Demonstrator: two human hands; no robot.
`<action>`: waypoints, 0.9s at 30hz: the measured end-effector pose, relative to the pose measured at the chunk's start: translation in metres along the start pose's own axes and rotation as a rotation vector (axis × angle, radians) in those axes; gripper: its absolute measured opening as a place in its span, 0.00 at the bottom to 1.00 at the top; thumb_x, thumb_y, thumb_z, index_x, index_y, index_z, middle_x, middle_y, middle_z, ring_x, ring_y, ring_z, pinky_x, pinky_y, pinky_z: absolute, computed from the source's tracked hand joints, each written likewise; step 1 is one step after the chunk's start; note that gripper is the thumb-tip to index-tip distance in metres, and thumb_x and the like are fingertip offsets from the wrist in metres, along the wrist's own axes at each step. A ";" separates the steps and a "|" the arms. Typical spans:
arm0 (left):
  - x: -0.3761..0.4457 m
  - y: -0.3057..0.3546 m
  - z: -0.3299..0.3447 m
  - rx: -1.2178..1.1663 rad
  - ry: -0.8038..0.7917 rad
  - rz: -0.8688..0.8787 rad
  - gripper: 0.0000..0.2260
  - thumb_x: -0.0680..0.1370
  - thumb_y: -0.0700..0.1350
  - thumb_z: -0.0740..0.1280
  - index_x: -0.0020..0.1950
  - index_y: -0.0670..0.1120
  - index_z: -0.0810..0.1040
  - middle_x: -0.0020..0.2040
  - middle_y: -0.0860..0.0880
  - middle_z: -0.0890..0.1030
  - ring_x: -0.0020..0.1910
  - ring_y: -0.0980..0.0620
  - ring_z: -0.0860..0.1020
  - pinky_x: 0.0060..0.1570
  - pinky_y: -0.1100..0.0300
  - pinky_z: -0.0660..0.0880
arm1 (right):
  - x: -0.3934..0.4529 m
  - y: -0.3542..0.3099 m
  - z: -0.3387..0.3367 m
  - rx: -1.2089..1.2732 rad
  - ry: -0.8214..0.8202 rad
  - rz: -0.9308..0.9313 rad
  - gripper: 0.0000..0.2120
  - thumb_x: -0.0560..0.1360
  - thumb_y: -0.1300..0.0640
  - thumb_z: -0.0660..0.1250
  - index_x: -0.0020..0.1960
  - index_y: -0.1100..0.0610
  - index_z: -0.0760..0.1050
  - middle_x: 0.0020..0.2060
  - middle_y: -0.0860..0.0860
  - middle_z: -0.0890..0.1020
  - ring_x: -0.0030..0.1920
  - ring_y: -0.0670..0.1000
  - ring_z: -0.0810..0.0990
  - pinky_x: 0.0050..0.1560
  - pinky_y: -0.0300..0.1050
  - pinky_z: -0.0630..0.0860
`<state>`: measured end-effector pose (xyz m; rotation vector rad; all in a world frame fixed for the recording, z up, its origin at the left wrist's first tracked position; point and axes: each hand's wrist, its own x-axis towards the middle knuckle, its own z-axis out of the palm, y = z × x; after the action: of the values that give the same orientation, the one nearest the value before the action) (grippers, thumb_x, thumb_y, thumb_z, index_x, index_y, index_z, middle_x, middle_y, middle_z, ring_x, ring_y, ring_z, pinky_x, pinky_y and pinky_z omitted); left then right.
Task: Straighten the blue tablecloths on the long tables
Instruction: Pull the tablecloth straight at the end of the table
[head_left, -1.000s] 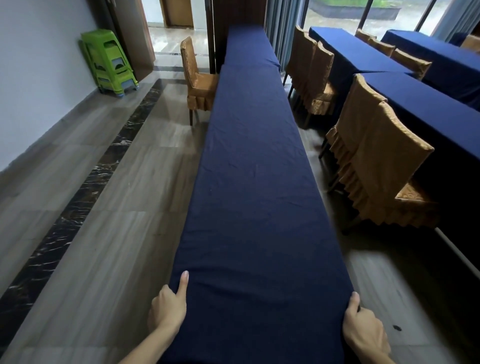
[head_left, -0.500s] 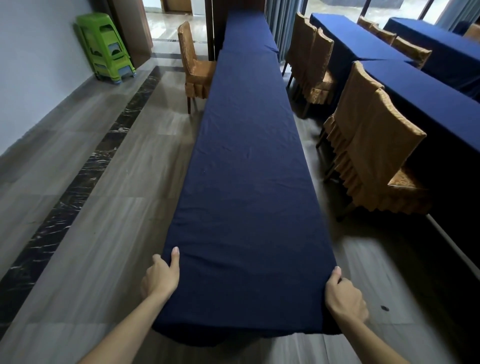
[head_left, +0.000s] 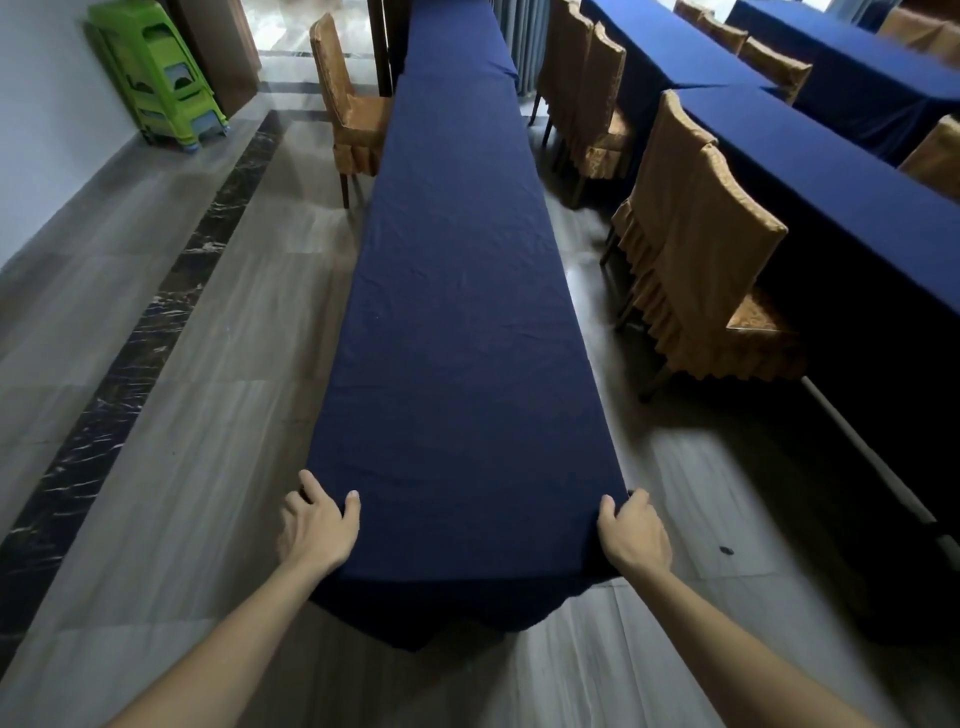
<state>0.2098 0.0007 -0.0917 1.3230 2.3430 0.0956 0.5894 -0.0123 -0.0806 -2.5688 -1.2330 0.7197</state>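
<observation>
No brand, label or writing could be read anywhere in your view. You stood at the near end of one long table covered by a blue tablecloth (head_left: 457, 322), which ran away from you toward a second blue-covered table (head_left: 452, 36) set end to end with it. Your left hand (head_left: 318, 527) gripped the cloth's near left corner, thumb on top and fingers curled over the edge. Your right hand (head_left: 635, 530) gripped the near right corner, fingers wrapped round the edge. The cloth's near end hung down over the table end between your forearms, its hem uneven.

One gold-covered chair (head_left: 345, 104) stood against the left side of the table, farther along. On the right side you had four gold-covered chairs: two nearer ones (head_left: 696, 244) side by side and two farther ones (head_left: 587, 78). More blue-clothed tables (head_left: 841, 171) stood to the right, with further gold chairs behind them, partly cut off, so their number could not be told. One stack of green plastic stools (head_left: 161, 73) leaned at the far left wall.
</observation>
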 end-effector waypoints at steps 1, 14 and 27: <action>-0.005 0.002 -0.001 0.061 -0.008 0.035 0.36 0.81 0.62 0.54 0.81 0.46 0.44 0.77 0.35 0.57 0.72 0.35 0.64 0.65 0.41 0.68 | -0.003 0.000 -0.002 -0.006 0.005 -0.015 0.23 0.81 0.45 0.56 0.68 0.60 0.67 0.59 0.59 0.78 0.56 0.60 0.78 0.53 0.54 0.75; -0.067 0.097 -0.004 0.302 -0.034 0.706 0.34 0.75 0.73 0.47 0.79 0.66 0.40 0.81 0.59 0.40 0.80 0.45 0.40 0.76 0.39 0.49 | -0.049 0.023 -0.066 -0.226 0.170 -0.240 0.37 0.76 0.27 0.45 0.80 0.43 0.53 0.81 0.49 0.51 0.80 0.53 0.49 0.74 0.54 0.59; -0.165 0.289 0.003 0.304 -0.084 1.171 0.36 0.75 0.73 0.47 0.80 0.64 0.40 0.82 0.56 0.40 0.80 0.45 0.39 0.77 0.39 0.47 | -0.054 0.133 -0.195 -0.115 0.376 0.017 0.39 0.74 0.25 0.45 0.81 0.42 0.50 0.81 0.49 0.51 0.80 0.53 0.47 0.76 0.55 0.53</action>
<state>0.5144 0.0193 0.0410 2.5981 1.2493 0.0312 0.7500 -0.1328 0.0547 -2.6435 -1.1566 0.1555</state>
